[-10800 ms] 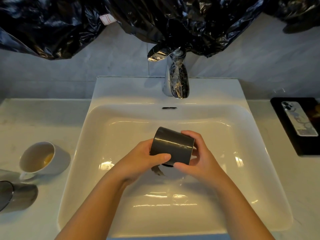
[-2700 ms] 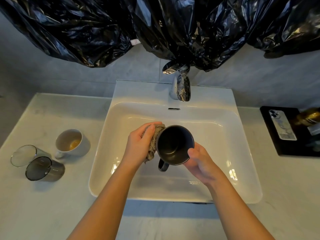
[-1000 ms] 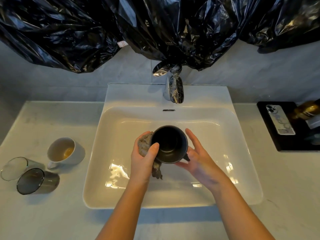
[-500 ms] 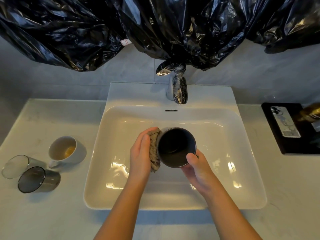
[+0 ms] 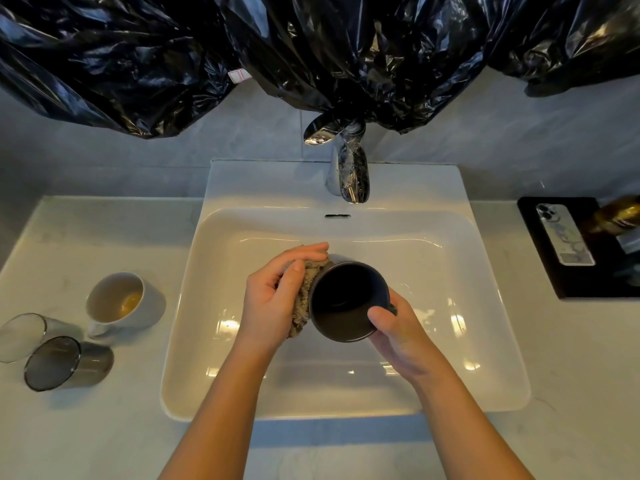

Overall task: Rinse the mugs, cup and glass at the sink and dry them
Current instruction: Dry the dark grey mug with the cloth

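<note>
Over the white sink (image 5: 485, 341) I hold a dark mug (image 5: 346, 299), its mouth tilted toward me. My right hand (image 5: 398, 330) grips the mug's lower right side, thumb on the rim. My left hand (image 5: 273, 292) holds a beige cloth (image 5: 304, 299) against the mug's left outer wall. On the counter at the left stand a white mug (image 5: 121, 303) with yellowish liquid in it, a clear glass (image 5: 20, 336) and a smoky grey cup (image 5: 65, 363). No water runs from the chrome tap (image 5: 349, 174).
Black plastic bags (image 5: 311, 53) hang over the wall behind the tap. A black tray (image 5: 547, 258) on the right counter carries a phone (image 5: 564, 233) and a golden bottle (image 5: 620, 216). The pale counter (image 5: 104, 438) runs around the sink.
The cloth has moved from under the mug's left side up along its left wall, and the mug has turned a little in my right hand. The items on the counter stand as before.
</note>
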